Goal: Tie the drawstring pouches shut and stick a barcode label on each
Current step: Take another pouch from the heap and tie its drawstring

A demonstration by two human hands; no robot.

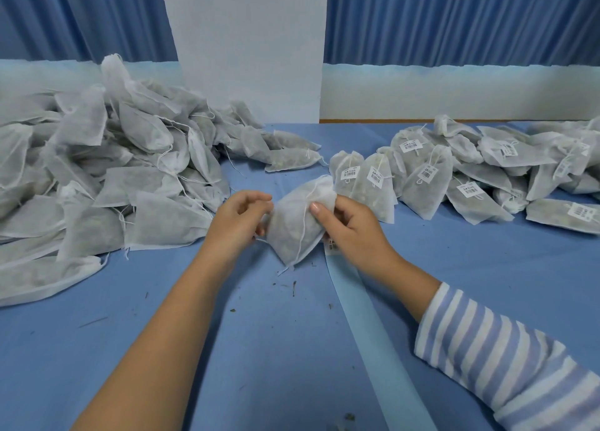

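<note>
At the middle, just above the blue worktop (227,349): one filled white pouch (292,236), tilted, mouth toward 1 o'clock, bottom corner toward 6 o'clock. Held from both sides.

Left grip (238,218): at the pouch's 9 o'clock edge, fingers curled in and narrow, pinching the fabric there. Right grip (352,229): at the 3 o'clock edge, thumb flat on the front face, other fingers behind, closed on the pouch. Thin white drawstring (303,226) trailing down the front face from the mouth; tied or not, cannot tell.

Below the right grip: pale backing strip (373,333) running toward 5 o'clock, with a barcode label (332,244) at its far end, partly hidden by the hand.

From 9 to 11 o'clock: large heap of plain pouches (107,177), strings straggling. From 1 to 3 o'clock: pile of labelled pouches (470,174), many showing a white barcode sticker.

Near 6 o'clock of the held pouch: dark plant crumbs (293,288) scattered on the worktop. Blue-and-white striped sleeve (503,359) on the right forearm. At 12 o'clock: white panel (250,47), with blue curtains (454,18) on either side.
</note>
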